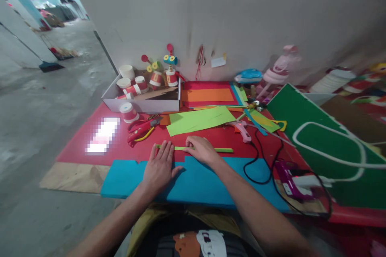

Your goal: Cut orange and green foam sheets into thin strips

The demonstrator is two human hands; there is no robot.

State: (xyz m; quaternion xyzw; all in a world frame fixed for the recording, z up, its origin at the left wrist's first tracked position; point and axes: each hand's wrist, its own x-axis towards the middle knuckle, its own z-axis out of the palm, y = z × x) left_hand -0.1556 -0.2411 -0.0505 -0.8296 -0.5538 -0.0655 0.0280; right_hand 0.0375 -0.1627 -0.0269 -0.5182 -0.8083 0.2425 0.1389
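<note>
A narrow light-green paper strip (223, 150) lies across the red table covering, just beyond a blue sheet (205, 186). My left hand (159, 165) rests flat over the strip's left end, fingers stretched out and thumb apart. Curled fingers of my right hand (199, 148) press together on the strip near its middle; the fingertips are partly hidden. Behind the hands lies a wide light-green paper sheet (200, 120). Red-handled pliers or cutters (140, 133) are left of it, and a pink glue gun (242, 130) is to the right.
At the back left, an open box (141, 105) holds paper cups and two cup figures. A white-lidded cup (129, 113) stands before it. Black cable (256, 182) loops toward a purple power strip (291, 182) at right. A large green board (328, 144) leans there.
</note>
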